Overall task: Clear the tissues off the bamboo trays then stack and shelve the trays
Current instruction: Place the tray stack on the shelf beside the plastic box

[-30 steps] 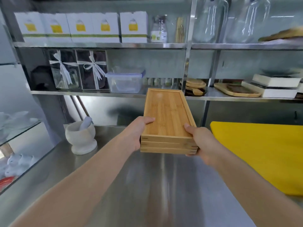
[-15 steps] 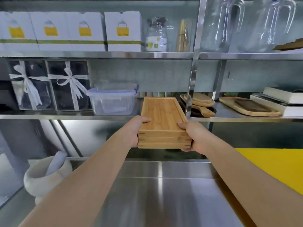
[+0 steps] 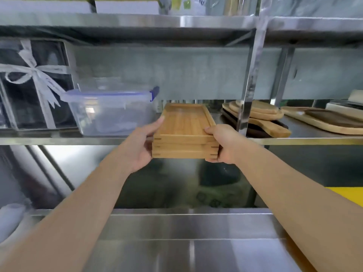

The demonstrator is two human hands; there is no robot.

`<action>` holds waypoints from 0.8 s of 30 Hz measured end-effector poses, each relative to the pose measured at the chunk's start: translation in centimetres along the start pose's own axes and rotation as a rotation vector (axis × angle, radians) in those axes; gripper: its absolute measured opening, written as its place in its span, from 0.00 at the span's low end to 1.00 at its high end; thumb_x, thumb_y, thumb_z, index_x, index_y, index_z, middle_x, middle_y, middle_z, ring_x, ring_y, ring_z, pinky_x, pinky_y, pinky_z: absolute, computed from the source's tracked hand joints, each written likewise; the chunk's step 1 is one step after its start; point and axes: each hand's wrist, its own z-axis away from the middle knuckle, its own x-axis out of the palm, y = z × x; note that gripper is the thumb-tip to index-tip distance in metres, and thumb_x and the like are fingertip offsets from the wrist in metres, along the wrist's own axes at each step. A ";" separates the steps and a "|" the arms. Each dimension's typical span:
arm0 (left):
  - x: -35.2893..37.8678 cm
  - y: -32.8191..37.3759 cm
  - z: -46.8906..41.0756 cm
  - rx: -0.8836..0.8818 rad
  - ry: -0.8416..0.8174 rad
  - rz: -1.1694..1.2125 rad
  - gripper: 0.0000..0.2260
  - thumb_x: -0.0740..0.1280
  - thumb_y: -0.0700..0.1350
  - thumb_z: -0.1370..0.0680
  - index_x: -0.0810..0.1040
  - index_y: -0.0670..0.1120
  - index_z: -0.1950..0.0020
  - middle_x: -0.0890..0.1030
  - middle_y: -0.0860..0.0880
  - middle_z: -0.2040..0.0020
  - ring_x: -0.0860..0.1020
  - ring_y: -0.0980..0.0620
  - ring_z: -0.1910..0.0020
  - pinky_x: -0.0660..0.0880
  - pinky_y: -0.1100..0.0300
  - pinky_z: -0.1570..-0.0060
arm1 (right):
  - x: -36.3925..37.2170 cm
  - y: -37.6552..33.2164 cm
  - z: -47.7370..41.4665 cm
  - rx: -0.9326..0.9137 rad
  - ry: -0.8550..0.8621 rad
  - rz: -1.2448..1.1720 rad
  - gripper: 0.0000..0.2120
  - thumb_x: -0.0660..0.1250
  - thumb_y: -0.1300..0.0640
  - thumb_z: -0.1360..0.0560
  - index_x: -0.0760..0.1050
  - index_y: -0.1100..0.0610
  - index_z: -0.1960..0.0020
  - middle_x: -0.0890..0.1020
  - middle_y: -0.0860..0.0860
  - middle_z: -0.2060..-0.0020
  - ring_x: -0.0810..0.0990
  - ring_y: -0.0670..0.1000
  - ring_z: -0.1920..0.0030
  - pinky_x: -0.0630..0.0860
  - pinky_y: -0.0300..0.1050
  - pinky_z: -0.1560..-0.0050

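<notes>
A stack of three bamboo trays [image 3: 185,124] is held level at the steel shelf [image 3: 59,141], its far end over the shelf surface and its near end past the front edge. My left hand [image 3: 140,148] grips the near left corner, thumb along the top rim. At the near right corner my right hand [image 3: 223,144] holds the stack, thumb on the top tray. The top tray has nothing in it. No tissues are in view.
A clear plastic container with a blue-clipped lid [image 3: 112,112] stands on the shelf just left of the trays. A steel upright post [image 3: 248,85] and wooden boards [image 3: 261,116] are just to the right. Ribboned gift boxes [image 3: 33,85] are at far left. The steel counter [image 3: 186,242] lies below.
Both hands have lifted the tray stack up from over the counter and pushed it forward onto the middle shelf, between the plastic container and the post. The camera has moved closer.
</notes>
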 end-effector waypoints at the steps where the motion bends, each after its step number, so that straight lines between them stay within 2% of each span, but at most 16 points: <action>1: -0.5 -0.7 0.3 0.074 -0.047 -0.083 0.19 0.72 0.50 0.32 0.78 0.44 0.44 0.82 0.47 0.47 0.79 0.48 0.46 0.73 0.52 0.41 | 0.1 -0.1 -0.5 -0.008 0.003 0.004 0.09 0.58 0.55 0.22 0.67 0.55 0.61 0.76 0.55 0.59 0.76 0.55 0.59 0.75 0.54 0.53; 3: -1.2 -2.3 0.4 0.168 -0.063 -0.291 0.21 0.74 0.45 0.31 0.75 0.46 0.39 0.81 0.49 0.43 0.78 0.50 0.42 0.71 0.53 0.37 | 0.1 -0.4 -1.4 -0.007 0.016 0.013 0.08 0.58 0.55 0.22 0.67 0.55 0.60 0.75 0.55 0.59 0.76 0.55 0.58 0.75 0.53 0.53; 5: -1.4 -3.3 0.0 0.231 0.031 -0.435 0.23 0.74 0.44 0.30 0.73 0.50 0.36 0.80 0.51 0.40 0.77 0.52 0.40 0.70 0.49 0.34 | 0.2 -0.8 -1.9 0.001 0.013 0.032 0.08 0.58 0.55 0.23 0.68 0.55 0.60 0.75 0.55 0.58 0.75 0.55 0.56 0.76 0.53 0.52; 11: -0.4 -3.3 -0.8 0.301 0.163 -0.597 0.24 0.72 0.44 0.28 0.70 0.51 0.34 0.77 0.52 0.38 0.76 0.52 0.40 0.69 0.48 0.33 | -0.3 -1.8 -2.6 -0.014 -0.028 0.159 0.08 0.57 0.56 0.22 0.67 0.56 0.59 0.76 0.57 0.56 0.76 0.56 0.54 0.76 0.53 0.51; 14: -0.5 -3.0 -1.3 0.313 0.262 -0.740 0.29 0.72 0.46 0.29 0.66 0.47 0.30 0.74 0.50 0.36 0.74 0.49 0.38 0.69 0.49 0.34 | -0.7 -2.1 -2.9 -0.038 -0.038 0.295 0.08 0.56 0.53 0.21 0.68 0.56 0.56 0.78 0.58 0.55 0.78 0.57 0.56 0.78 0.52 0.56; 17: -0.9 -2.7 -1.8 0.284 0.286 -0.714 0.28 0.71 0.44 0.27 0.65 0.46 0.30 0.74 0.47 0.34 0.73 0.46 0.36 0.69 0.47 0.34 | -0.9 -2.4 -3.1 -0.080 0.022 0.480 0.16 0.54 0.47 0.21 0.71 0.60 0.48 0.79 0.58 0.60 0.79 0.54 0.64 0.76 0.45 0.66; 19: -0.9 -2.6 -1.8 0.303 0.272 -0.697 0.24 0.70 0.42 0.27 0.68 0.47 0.32 0.76 0.48 0.36 0.74 0.47 0.37 0.69 0.46 0.33 | -0.6 -2.5 -3.2 -0.129 0.093 0.509 0.14 0.53 0.50 0.21 0.70 0.60 0.49 0.78 0.56 0.64 0.73 0.50 0.72 0.70 0.39 0.73; 21: -0.7 -2.9 -1.7 0.324 0.251 -0.710 0.22 0.69 0.44 0.26 0.69 0.48 0.33 0.76 0.51 0.38 0.73 0.50 0.38 0.68 0.48 0.33 | 0.2 -2.3 -3.3 -0.179 0.142 0.453 0.08 0.52 0.57 0.21 0.68 0.60 0.51 0.74 0.54 0.65 0.71 0.48 0.72 0.67 0.36 0.77; 22: -0.5 -3.0 -1.6 0.329 0.251 -0.691 0.22 0.70 0.45 0.26 0.69 0.48 0.34 0.76 0.51 0.39 0.73 0.51 0.39 0.68 0.49 0.34 | 0.7 -2.1 -3.3 -0.210 0.160 0.428 0.07 0.52 0.59 0.21 0.67 0.59 0.52 0.73 0.54 0.64 0.73 0.50 0.69 0.72 0.37 0.75; 24: -0.3 -3.4 -1.6 0.335 0.274 -0.611 0.22 0.70 0.45 0.27 0.70 0.48 0.35 0.76 0.50 0.39 0.74 0.51 0.39 0.68 0.50 0.34 | 1.5 -1.9 -3.8 -0.271 0.207 0.436 0.07 0.52 0.60 0.22 0.68 0.58 0.53 0.76 0.55 0.60 0.79 0.54 0.60 0.81 0.46 0.58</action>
